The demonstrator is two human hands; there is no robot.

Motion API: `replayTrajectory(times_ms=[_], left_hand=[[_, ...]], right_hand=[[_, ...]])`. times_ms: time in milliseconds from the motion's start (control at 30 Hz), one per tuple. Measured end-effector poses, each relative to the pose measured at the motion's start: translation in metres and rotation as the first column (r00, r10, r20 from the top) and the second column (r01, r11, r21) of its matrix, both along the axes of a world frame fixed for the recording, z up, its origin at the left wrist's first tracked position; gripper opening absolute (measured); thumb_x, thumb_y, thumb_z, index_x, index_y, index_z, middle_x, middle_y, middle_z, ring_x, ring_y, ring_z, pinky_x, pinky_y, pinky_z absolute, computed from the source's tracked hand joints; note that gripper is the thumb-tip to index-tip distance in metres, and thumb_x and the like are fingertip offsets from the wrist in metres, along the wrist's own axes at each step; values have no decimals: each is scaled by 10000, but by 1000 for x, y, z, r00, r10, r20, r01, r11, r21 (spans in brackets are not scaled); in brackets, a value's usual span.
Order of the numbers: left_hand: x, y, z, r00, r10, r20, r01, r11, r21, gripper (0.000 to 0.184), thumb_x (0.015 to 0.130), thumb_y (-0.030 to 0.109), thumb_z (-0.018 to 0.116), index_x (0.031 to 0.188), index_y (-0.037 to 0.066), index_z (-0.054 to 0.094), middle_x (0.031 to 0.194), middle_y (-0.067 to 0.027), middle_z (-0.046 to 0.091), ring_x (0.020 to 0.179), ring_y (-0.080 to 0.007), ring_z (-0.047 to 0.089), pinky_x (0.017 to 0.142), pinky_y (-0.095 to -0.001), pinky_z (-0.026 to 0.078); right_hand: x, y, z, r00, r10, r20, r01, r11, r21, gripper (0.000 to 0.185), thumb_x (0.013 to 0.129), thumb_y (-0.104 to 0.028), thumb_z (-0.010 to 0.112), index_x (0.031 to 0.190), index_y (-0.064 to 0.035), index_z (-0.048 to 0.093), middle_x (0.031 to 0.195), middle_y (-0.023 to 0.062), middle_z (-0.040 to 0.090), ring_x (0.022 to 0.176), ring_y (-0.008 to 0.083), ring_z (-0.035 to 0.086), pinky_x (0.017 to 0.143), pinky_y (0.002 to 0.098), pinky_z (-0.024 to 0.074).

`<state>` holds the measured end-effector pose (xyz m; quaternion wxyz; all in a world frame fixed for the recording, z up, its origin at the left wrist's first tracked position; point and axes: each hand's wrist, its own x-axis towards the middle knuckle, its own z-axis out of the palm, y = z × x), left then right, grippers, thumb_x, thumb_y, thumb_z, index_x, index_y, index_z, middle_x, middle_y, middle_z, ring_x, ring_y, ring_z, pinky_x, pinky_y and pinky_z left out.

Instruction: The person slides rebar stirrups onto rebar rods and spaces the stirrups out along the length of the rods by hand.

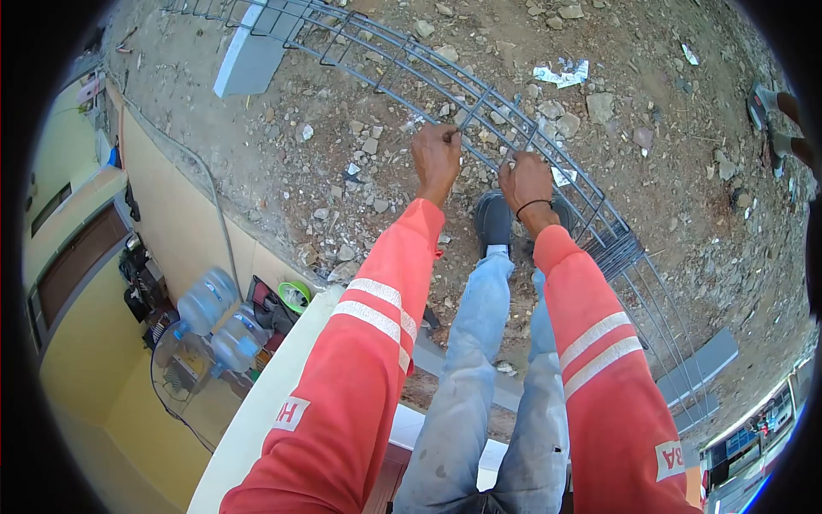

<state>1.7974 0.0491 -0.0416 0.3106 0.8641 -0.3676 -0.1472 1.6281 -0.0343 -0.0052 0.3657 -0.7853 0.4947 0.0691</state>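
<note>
- Left hand [437, 158]: fingers curled closed, pinching a small dark thing [449, 136] beside the near bars; too small to identify.
- Right hand [526, 180]: fingers bent in at the near edge of the steel bar cage [533, 130]; contact looks likely, but whether they clamp a bar, can't tell.
- Hands sit close together but apart, probably so both sets of fingers reach one short stretch of bar.
- Cage: upper left through center to lower right of frame, beyond the shoes [494, 221]; standing right at it likely gives close reach.
- Pale slab [250, 67] under cage, upper left; grey slab [716, 355] at lower right. Both probably there to prop it off the stony ground [599, 163].
- Bunched wire loops [615, 250] sit on the cage, right of center, likely gathered for spacing.
- Long axis: diagonal, upper left to lower right; curve probably lens distortion.
</note>
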Motion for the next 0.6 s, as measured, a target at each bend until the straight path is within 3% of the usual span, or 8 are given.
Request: replayTrajectory(times_ms=[167, 233, 433, 600], left_hand=[[0, -2, 0, 999, 27, -44, -27, 999, -20, 186, 795, 190, 731, 888, 31, 763, 746, -160, 665, 691, -315, 652, 702, -427, 505], [1, -3, 2, 994, 35, -101, -32, 999, 28, 221, 811, 219, 694, 891, 20, 747, 812, -201, 655, 745, -371, 647, 716, -472, 497], [0, -6, 15, 956, 138, -260, -128, 990, 55, 199, 813, 187, 699, 896, 12, 745, 805, -188, 660, 745, -346, 649, 725, -463, 495], [6, -1, 7, 988, 53, -146, -43, 996, 74, 190, 805, 172, 711, 902, 13, 745, 793, -176, 662, 765, -338, 650, 745, -459, 494]], right_hand=[[-12, 9, -6, 997, -80, -4, 80, 996, 26, 289, 833, -174, 673, 982, 73, 659, 1057, 271, 638, 965, 456, 655, 852, 509, 543], [-10, 12, -3, 993, -115, -2, 115, 993, 26, 286, 834, -171, 674, 974, 79, 659, 1043, 277, 637, 958, 458, 655, 847, 516, 542], [-12, 11, -3, 989, -142, 32, 141, 989, 32, 287, 845, -164, 662, 987, 86, 661, 1009, 292, 640, 952, 460, 655, 845, 517, 541], [-17, 12, 2, 988, -156, 23, 155, 988, 18, 286, 850, -164, 653, 980, 91, 664, 1025, 290, 641, 946, 460, 659, 845, 509, 545]])
